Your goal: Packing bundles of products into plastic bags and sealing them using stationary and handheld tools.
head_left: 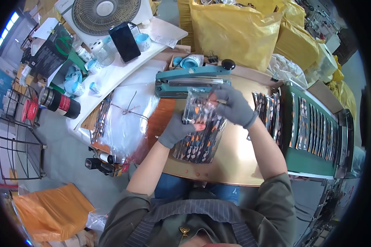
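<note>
From where I stand, the dark patterned packet (198,144) lies mid-frame, its left edge held in the gloved left hand (178,131), thumb across its face, other fingers hidden behind. The right hand's (231,106) fingers bunch at its clear film top; glare obscures whether they clamp it: I cannot tell.

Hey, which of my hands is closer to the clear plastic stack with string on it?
Left. Your left hand, on the patterned bag, is a little to the right of the clear plastic stack; your right hand is farther right, at the bag's clear upper end.
</note>
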The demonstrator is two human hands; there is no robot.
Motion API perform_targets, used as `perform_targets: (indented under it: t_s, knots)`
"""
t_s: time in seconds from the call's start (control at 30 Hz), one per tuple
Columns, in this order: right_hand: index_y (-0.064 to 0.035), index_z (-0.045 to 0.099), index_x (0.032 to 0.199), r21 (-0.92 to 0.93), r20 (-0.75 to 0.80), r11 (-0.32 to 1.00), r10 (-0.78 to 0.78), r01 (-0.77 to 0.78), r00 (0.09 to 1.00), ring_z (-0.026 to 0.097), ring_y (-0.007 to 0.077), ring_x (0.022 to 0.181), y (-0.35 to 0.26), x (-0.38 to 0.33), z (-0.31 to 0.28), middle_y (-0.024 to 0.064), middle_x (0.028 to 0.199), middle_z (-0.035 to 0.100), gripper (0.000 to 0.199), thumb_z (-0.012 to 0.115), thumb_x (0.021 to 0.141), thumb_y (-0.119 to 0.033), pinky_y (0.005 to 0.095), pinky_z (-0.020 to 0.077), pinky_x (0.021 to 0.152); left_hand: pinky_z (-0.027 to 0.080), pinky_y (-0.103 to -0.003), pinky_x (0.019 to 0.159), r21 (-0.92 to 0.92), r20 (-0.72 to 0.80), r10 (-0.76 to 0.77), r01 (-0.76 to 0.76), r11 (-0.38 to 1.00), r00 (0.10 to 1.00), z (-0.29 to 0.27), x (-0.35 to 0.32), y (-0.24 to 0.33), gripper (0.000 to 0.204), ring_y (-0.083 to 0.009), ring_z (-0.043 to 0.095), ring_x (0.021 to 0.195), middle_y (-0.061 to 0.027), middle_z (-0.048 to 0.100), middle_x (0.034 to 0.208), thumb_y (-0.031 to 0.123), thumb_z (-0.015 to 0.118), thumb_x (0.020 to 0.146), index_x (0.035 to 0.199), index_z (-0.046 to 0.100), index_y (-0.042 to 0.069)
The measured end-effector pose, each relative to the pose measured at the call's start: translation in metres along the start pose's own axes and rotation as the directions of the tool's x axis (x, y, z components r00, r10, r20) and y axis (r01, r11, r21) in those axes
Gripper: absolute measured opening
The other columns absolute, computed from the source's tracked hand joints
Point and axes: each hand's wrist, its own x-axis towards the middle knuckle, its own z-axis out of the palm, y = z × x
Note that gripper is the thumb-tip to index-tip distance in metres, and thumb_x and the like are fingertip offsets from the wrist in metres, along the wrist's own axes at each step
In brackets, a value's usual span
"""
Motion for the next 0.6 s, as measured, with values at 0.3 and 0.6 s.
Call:
perform_targets:
  t_s: [0.3,0.6]
  knots:
    - [-0.0094,0.063,0.086,-0.32,-0.044,0.936,-0.167,0.144,0.985,0.046,0.0336,0.111,-0.052,-0.023,-0.011,0.0107,0.12,0.053,0.016,0.065,0.078,-0.023,0.0421,0.0309,0.098,0.047,-0.026,0.074,0.029,-0.037,0.048,-0.047,0.998,0.998,0.002,-0.034,0.013,0.03,-0.0098,0.059,0.079,-0.0023,0.065,0.086,0.013,0.075,0.067,0.093,0.065,0.002]
    - [-0.0023,0.058,0.104,0.022,-0.041,1.0,0.002,-0.002,0.999,0.048,0.0236,0.114,-0.034,-0.034,-0.012,0.0186,0.122,0.05,0.039,0.065,0.081,-0.033,0.0364,0.0365,0.096,0.047,-0.026,0.075,-0.004,-0.039,0.039,-0.04,0.999,0.998,-0.003,-0.033,0.004,0.028,-0.0097,0.059,0.081,-0.0021,0.065,0.087,0.011,0.074,0.068,0.093,0.065,0.002]
